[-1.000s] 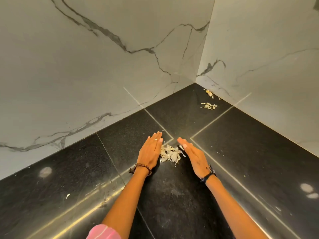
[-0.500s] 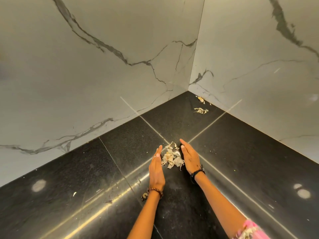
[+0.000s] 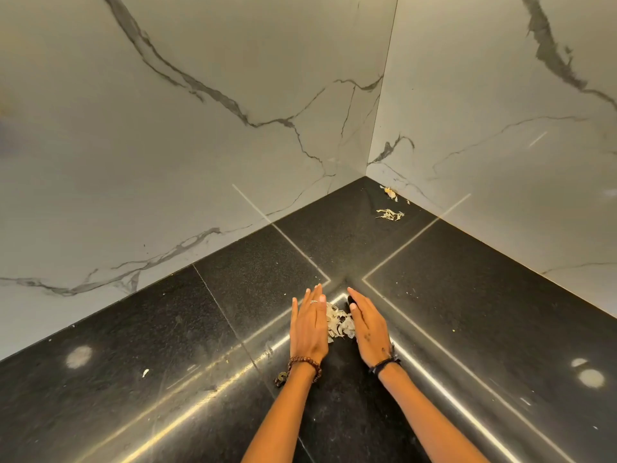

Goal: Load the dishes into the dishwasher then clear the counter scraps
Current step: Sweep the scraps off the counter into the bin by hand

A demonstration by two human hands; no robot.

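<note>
A small heap of pale, papery scraps point(image 3: 339, 322) lies on the black stone counter point(image 3: 467, 329) between my two hands. My left hand point(image 3: 309, 325) lies flat with fingers straight, its inner edge against the heap's left side. My right hand point(image 3: 369, 324) stands on its edge against the heap's right side, fingers straight and together. Neither hand grips anything. Two smaller clumps of scraps sit far back near the wall corner, one point(image 3: 390, 214) on the counter and one point(image 3: 390, 192) right at the wall's foot.
White marble-veined walls point(image 3: 200, 128) meet at a corner behind the counter and close it off at the back and right. A tiny white fleck point(image 3: 145, 372) lies on the counter at the left. Bright seams cross the dark slabs.
Both hands have slid toward me and closer together, drawing the scrap heap into a tighter pile. The left hand went from upright on its edge to lying flatter.
</note>
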